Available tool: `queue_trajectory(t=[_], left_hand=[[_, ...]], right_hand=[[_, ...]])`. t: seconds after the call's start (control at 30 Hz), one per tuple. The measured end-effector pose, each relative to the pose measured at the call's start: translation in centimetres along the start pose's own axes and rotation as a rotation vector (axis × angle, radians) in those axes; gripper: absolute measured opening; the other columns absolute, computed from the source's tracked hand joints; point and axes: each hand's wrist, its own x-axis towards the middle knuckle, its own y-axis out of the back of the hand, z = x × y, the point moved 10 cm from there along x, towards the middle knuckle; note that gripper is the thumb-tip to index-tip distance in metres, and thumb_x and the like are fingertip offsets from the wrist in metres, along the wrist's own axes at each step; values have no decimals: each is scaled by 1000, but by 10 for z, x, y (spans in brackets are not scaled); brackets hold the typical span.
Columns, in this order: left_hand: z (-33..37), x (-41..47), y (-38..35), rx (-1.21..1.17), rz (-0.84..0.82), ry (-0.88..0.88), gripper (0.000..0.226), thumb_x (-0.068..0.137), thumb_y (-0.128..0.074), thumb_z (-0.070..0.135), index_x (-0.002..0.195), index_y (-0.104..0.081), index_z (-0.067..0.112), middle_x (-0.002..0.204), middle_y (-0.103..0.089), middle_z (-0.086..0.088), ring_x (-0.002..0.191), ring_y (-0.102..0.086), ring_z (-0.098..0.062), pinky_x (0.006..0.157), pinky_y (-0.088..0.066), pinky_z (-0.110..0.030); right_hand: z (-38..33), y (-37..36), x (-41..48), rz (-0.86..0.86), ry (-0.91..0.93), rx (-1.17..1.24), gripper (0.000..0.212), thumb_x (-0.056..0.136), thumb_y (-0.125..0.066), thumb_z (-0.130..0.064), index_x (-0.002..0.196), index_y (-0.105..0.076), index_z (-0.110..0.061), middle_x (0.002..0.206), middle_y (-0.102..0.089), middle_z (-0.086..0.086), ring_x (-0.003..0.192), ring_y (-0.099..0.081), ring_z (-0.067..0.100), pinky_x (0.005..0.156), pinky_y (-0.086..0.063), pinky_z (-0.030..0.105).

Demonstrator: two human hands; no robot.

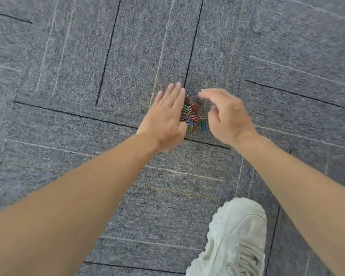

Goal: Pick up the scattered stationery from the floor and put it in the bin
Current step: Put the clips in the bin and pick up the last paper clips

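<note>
A small heap of coloured paper clips (193, 115) lies on the grey carpet, red, green, blue and yellow ones mixed together. My left hand (165, 118) is flat with straight fingers, its edge touching the left side of the heap. My right hand (225, 114) hovers at the right side of the heap, fingers curved and apart, holding nothing. The heap sits between both hands. Some clips are hidden under the hands. No bin is in view.
Grey carpet tiles (88, 56) with dark seams and pale stripes cover the whole floor. A white sneaker (235, 240) stands on the carpet at the bottom right, close behind my right arm.
</note>
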Motion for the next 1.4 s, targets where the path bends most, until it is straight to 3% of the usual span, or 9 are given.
queue_trajectory(t=[0.13, 0.3, 0.47, 0.6, 0.8, 0.97, 1.07, 1.23, 1.4], left_hand=[[30, -42, -28, -25, -79, -195, 77, 90, -22, 35, 158, 6, 12, 166, 12, -2, 151, 17, -10, 125, 4, -35], [-3, -63, -6, -191, 186, -3, 71, 95, -28, 41, 157, -11, 11, 166, -8, -2, 153, 1, -11, 125, -6, -37], [-33, -59, -3, -146, 223, 168, 77, 91, -35, 33, 157, -5, 6, 167, 0, -7, 153, 7, -16, 125, 0, -37], [-19, -38, -5, -101, 145, 124, 86, 86, -37, 34, 158, 4, 11, 166, 10, -4, 152, 14, -15, 124, 6, -39], [17, -8, -14, 51, -19, -41, 87, 90, -44, 35, 158, 5, 11, 165, 15, -5, 151, 17, -17, 124, 7, -38], [32, -46, -33, 64, -63, -248, 82, 87, -37, 39, 158, -8, 11, 166, -3, -2, 152, 7, -11, 125, 1, -34], [19, -66, -31, -53, 45, -116, 81, 90, -39, 43, 158, -8, 12, 166, -8, -4, 153, 5, -12, 125, -5, -38], [3, -59, -43, 140, 89, 167, 111, 83, -32, 82, 154, 22, 16, 162, 26, -14, 149, 26, -29, 122, 11, -45], [28, -26, -50, 260, 112, 110, 104, 87, -13, 83, 151, 28, 13, 159, 30, -14, 147, 29, -28, 122, 11, -44]], right_hand=[[21, 2, 26, -92, -134, -144, 58, 97, -40, -2, 154, -31, -8, 162, -26, 9, 151, -19, 22, 122, -17, 33], [-11, -42, 5, -297, 69, -231, 74, 94, -43, 2, 159, -10, -12, 167, 0, 3, 153, 4, 15, 121, -1, 31], [-16, -47, -34, -218, 152, -39, 59, 90, -43, 8, 148, -42, -5, 157, -37, 9, 149, -26, 19, 121, -26, 37], [24, -2, -27, 80, -137, -2, 49, 91, -42, 7, 137, -54, -5, 142, -53, 12, 137, -44, 25, 115, -33, 32], [56, -13, -54, -6, -387, -46, 40, 92, -49, -6, 131, -54, -10, 125, -45, 8, 112, -48, 21, 93, -36, 26], [24, -32, -60, 1, -268, -27, 37, 90, -53, -4, 125, -62, -6, 122, -51, 9, 114, -46, 25, 98, -37, 29], [8, -42, -62, -50, -170, 64, 36, 87, -52, 2, 120, -66, -3, 120, -57, 9, 115, -50, 25, 102, -34, 23], [46, -9, -86, 142, -439, 205, 32, 91, -52, 1, 112, -71, -13, 112, -65, 0, 100, -60, 12, 95, -46, 24], [90, -4, -113, 166, -635, 309, 33, 91, -48, -2, 103, -66, -26, 103, -68, -6, 97, -68, 14, 91, -55, 40]])
